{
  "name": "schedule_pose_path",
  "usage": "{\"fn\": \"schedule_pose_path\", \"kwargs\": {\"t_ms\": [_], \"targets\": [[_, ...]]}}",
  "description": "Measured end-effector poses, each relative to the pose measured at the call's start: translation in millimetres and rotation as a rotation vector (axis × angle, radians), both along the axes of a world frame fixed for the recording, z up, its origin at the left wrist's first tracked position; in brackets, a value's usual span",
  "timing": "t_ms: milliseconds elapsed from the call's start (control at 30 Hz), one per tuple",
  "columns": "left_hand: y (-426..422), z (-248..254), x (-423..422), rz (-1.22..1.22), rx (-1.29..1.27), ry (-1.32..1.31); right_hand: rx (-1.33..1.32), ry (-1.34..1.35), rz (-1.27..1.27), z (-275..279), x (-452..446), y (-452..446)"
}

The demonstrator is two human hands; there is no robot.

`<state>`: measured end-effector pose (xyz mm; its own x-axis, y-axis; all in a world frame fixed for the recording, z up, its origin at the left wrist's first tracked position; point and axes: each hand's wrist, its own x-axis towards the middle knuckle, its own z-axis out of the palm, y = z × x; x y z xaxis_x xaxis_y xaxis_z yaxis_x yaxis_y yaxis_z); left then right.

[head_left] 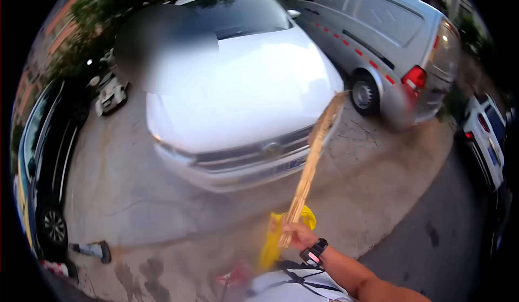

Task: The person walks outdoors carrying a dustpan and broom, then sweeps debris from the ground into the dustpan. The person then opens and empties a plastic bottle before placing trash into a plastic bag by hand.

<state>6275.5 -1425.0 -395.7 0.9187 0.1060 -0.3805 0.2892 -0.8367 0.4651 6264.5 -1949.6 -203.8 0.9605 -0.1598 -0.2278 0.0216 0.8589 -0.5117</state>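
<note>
the right hand (298,237) was clamped around a long, pale bundle of flat, wood-like strips (308,175), its fingers closed near the lower end. the left hand could not be made out with certainty: a skin-toned blur (274,223) showed at the yellow plastic bag (270,247), and whether it was that hand, and whether it gripped anything, could not be told. whether the two hands touched was equally unclear.

the bundle slanted up and away from the body, its browner, ragged tip leaning to the right. the low grip, in this inspector's judgement, gave the bundle its full reach and kept the rough end away from the arm. the yellow bag hung just beside and behind the lower end; it appeared gathered there to stay near the hands, though its support was hidden.

a black watch-like device (313,252) was strapped at the wrist, leaving the palm free to grip. dark cords (305,276) crossed the light-coloured top (289,287).

ahead stood a white car (238,102), nose toward the wearer, with a silver van (373,18) beside it, rear outward. a dark car (54,156) and a white scooter (112,94) stood to the left on the concrete (124,177).
</note>
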Motion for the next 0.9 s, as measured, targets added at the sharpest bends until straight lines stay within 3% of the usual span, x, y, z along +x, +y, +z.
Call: {"fn": "schedule_pose_path", "kwargs": {"t_ms": [33,167,200,300,367,533,767,833,900], "targets": [[18.6,-3.2,-38.5,0.079,0.007,-0.023,0.093,-0.037,0.029,6.4,18.5,13.4],[39.7,-9.9,-154.6,0.355,0.153,-0.108,-0.027,-0.059,0.154,50.5,92.7,74.4],[31.0,15.7,-158.9,0.277,0.355,-0.032,-0.076,-0.05,0.217,49.9,107.1,86.6],[19.3,36.9,-182.6,0.566,0.328,0.101,-0.257,-0.033,0.366,32.5,148.4,108.9],[10.4,66.4,-210.6,0.829,0.23,0.024,-0.368,-0.037,0.5,29.5,185.0,151.3],[40.2,-5.1,-289.2,1.222,0.18,0.006,-0.504,-0.07,0.552,28.3,281.0,206.6],[82.0,-47.2,-285.7,1.489,0.148,-0.007,-0.881,-0.073,0.579,17.3,446.3,307.7],[85.4,-59.0,-290.8,1.547,0.15,-0.116,-0.968,-0.058,0.583,-1.9,486.3,324.7],[96.2,-52.1,-269.5,1.79,0.023,-0.176,-1.03,-0.035,0.586,-12.0,510.4,345.4]]}}
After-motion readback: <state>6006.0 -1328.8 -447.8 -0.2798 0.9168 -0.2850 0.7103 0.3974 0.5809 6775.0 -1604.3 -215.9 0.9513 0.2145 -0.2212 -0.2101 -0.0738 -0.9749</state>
